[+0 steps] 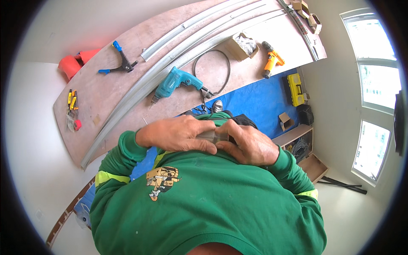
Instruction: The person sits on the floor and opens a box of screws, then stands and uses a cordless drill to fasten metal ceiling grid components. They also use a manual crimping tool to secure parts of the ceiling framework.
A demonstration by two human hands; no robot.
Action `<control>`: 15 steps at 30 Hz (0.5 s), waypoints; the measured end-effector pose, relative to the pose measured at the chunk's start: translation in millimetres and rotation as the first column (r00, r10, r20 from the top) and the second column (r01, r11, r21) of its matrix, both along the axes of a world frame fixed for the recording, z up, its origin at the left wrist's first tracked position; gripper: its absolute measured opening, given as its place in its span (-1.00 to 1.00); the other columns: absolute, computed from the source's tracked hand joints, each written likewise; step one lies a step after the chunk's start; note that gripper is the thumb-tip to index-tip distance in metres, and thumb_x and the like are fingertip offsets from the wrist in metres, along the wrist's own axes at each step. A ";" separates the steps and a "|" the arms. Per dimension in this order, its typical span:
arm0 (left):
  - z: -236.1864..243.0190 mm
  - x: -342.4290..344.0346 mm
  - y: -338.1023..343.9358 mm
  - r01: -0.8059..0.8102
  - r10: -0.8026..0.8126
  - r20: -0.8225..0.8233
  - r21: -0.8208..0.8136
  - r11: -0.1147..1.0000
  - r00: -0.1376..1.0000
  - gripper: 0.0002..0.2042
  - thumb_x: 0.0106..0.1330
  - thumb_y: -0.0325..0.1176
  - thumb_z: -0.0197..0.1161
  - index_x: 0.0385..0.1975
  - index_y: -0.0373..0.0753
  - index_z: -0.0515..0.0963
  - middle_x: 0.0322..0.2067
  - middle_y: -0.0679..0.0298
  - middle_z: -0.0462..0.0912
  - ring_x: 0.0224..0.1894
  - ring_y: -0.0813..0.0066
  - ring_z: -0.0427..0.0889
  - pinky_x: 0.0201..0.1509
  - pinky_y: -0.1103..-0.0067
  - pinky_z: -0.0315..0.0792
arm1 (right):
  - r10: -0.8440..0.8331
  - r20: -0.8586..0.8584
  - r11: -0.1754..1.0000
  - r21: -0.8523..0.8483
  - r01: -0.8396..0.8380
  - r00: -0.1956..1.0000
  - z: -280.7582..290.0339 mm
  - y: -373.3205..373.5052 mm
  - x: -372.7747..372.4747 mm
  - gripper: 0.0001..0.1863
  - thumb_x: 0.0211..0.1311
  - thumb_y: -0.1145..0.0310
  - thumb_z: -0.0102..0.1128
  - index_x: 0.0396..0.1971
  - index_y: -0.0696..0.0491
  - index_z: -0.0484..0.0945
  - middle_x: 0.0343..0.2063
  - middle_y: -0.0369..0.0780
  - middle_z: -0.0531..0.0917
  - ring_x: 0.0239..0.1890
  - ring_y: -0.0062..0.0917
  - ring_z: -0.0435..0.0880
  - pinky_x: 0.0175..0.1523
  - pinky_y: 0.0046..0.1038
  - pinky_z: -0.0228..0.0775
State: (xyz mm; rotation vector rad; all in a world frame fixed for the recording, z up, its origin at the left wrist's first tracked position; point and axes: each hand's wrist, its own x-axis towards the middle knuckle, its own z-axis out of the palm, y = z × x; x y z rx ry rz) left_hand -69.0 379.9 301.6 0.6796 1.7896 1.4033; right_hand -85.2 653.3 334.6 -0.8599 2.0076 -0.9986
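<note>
Both my hands meet at my waist, in front of my green sweatshirt. Between them is a small grey-brown, slightly shiny thing, largely covered by fingers, so its kind is unclear. My left hand pinches its left side between thumb and fingers. On the other side, my right hand closes around it with bent fingers. Just beyond my hands, on the board-topped table, lies a teal corded power drill, its bit pointing left. Long metal channels run beside the drill.
A blue-handled hand riveter, an open carton and an orange cordless drill rest on the table. Small yellow tools lie at its left end. A yellow toolbox stands on the blue sheet, near a wooden cabinet.
</note>
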 end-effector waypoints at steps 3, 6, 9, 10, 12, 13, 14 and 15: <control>5.1 14.1 1.6 0.004 0.000 0.038 -0.107 0.994 0.999 -0.37 0.52 0.22 0.30 0.21 -0.29 0.57 -0.19 -0.14 0.77 -0.09 -0.17 0.79 0.00 0.16 0.60 | -0.036 0.010 0.997 -0.071 0.037 0.999 3.6 4.6 9.5 -0.64 0.51 0.28 0.35 0.09 0.13 0.47 -0.21 0.09 0.73 -0.22 0.11 0.76 -0.18 -0.02 0.59; 6.4 21.6 4.2 -0.082 0.086 0.090 -0.042 0.996 0.992 -0.40 0.52 0.20 0.30 0.22 -0.24 0.57 -0.20 -0.15 0.78 -0.09 -0.17 0.80 0.00 0.15 0.61 | -0.071 -0.046 0.993 -0.096 0.066 0.996 6.4 16.5 11.6 -0.64 0.49 0.32 0.38 0.10 0.13 0.47 -0.22 0.08 0.73 -0.23 0.10 0.77 -0.19 -0.03 0.59; 5.5 17.4 2.6 -0.058 0.051 -0.103 -0.069 0.996 0.993 -0.45 0.52 0.17 0.32 0.21 -0.21 0.60 -0.20 -0.14 0.78 -0.10 -0.17 0.80 0.00 0.16 0.62 | -0.050 -0.014 0.997 -0.056 0.050 0.999 3.0 30.1 2.9 -0.65 0.47 0.35 0.39 0.09 0.14 0.48 -0.22 0.06 0.73 -0.26 0.07 0.77 -0.22 -0.04 0.57; 6.9 17.6 1.4 -0.033 0.031 -0.037 -0.077 0.996 0.999 -0.45 0.52 0.16 0.32 0.21 -0.20 0.60 -0.19 -0.14 0.79 -0.10 -0.16 0.81 0.00 0.17 0.63 | -0.033 0.043 0.999 -0.040 0.035 0.999 3.2 34.7 4.2 -0.65 0.47 0.35 0.40 0.09 0.13 0.48 -0.22 0.06 0.73 -0.26 0.07 0.77 -0.23 -0.05 0.57; 7.4 8.8 -6.3 -0.024 0.022 -0.014 -0.199 0.980 1.000 -0.46 0.53 0.14 0.33 0.21 -0.20 0.62 -0.17 -0.13 0.80 -0.10 -0.13 0.82 0.00 0.19 0.63 | -0.060 0.017 0.998 -0.034 0.060 0.998 0.3 42.5 -0.1 -0.66 0.51 0.32 0.36 0.10 0.13 0.47 -0.25 0.04 0.71 -0.27 -0.03 0.77 -0.23 -0.15 0.55; 9.2 9.6 -7.1 -0.061 0.065 0.017 -0.176 0.983 0.998 -0.46 0.53 0.13 0.33 0.22 -0.21 0.62 -0.16 -0.10 0.81 -0.14 -0.08 0.83 -0.01 0.20 0.63 | -0.074 0.015 0.994 -0.078 0.075 0.997 -1.7 43.7 0.5 -0.66 0.53 0.32 0.35 0.11 0.13 0.47 -0.27 0.02 0.70 -0.29 -0.06 0.76 -0.23 -0.17 0.54; 9.3 6.5 -8.3 -0.084 0.081 -0.042 -0.087 0.993 0.996 -0.46 0.53 0.13 0.34 0.22 -0.22 0.62 -0.16 -0.08 0.81 -0.14 -0.05 0.83 -0.02 0.22 0.64 | -0.092 0.027 0.988 -0.122 0.094 0.995 -3.7 43.8 2.7 -0.66 0.54 0.31 0.34 0.12 0.14 0.47 -0.30 0.00 0.69 -0.31 -0.09 0.75 -0.23 -0.19 0.53; 9.7 6.4 -7.0 -0.094 0.090 -0.060 -0.069 0.993 0.994 -0.46 0.53 0.12 0.35 0.23 -0.22 0.62 -0.15 -0.07 0.82 -0.15 -0.02 0.84 -0.03 0.24 0.64 | -0.080 0.062 0.994 -0.070 0.084 0.995 -6.1 44.9 0.6 -0.66 0.59 0.28 0.29 0.14 0.16 0.46 -0.29 -0.04 0.65 -0.30 -0.20 0.71 -0.15 -0.25 0.53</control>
